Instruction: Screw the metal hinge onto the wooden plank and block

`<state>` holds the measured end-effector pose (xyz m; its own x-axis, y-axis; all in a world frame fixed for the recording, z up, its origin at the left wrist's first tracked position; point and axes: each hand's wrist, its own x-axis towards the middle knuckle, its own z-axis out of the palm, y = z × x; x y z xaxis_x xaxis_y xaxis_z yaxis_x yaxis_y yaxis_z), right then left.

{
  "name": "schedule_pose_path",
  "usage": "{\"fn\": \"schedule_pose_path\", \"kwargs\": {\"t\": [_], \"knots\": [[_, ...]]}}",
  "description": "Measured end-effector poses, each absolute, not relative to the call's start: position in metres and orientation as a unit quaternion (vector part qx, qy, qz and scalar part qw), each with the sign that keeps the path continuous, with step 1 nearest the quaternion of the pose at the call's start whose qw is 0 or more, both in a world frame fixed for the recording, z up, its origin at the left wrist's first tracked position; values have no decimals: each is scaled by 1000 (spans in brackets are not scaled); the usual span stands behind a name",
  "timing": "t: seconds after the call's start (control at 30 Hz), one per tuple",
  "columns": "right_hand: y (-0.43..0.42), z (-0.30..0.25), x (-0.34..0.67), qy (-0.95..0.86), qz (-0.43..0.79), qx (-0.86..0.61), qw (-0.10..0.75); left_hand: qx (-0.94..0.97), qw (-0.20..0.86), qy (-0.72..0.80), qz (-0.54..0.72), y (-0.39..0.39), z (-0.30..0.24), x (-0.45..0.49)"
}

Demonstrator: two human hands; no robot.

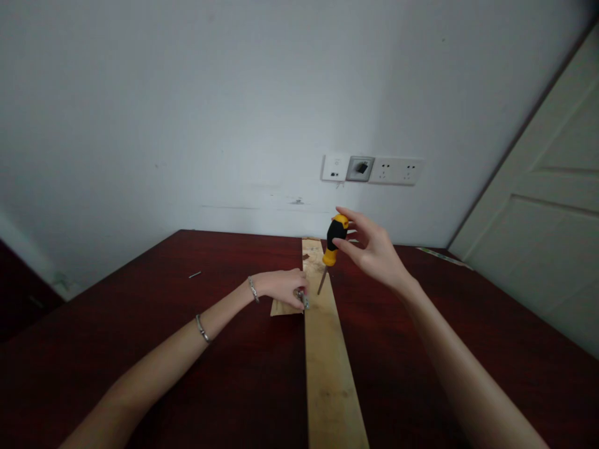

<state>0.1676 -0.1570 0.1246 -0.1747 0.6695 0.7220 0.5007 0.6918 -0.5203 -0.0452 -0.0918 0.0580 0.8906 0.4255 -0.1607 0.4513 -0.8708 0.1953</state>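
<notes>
Head view, right hand (374,252) pinching screwdriver (335,240), tip beside left hand (281,287) clutching metal piece (304,300)

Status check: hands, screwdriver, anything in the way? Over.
Right hand holds screwdriver near upright, tip on wooden plank. Left hand pinches small metal part at plank's left edge. Thin pin on table, far left, apart.

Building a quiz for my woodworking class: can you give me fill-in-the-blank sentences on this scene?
1. The right hand holds a screwdriver with a black and ____ handle.
2. Its tip rests on a long ____ plank.
3. The left hand pinches a small metal part at the plank's ____ edge.
4. That arm wears ____ bracelets.
Missing words: yellow; wooden; left; two.
</notes>
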Motion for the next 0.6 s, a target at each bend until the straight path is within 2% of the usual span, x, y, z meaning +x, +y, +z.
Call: {"fn": "schedule_pose_path", "kwargs": {"t": [0.6], "knots": [[-158, 126, 167, -775, 58, -386, 496, 977, 121, 176, -13, -94, 40, -33]]}}
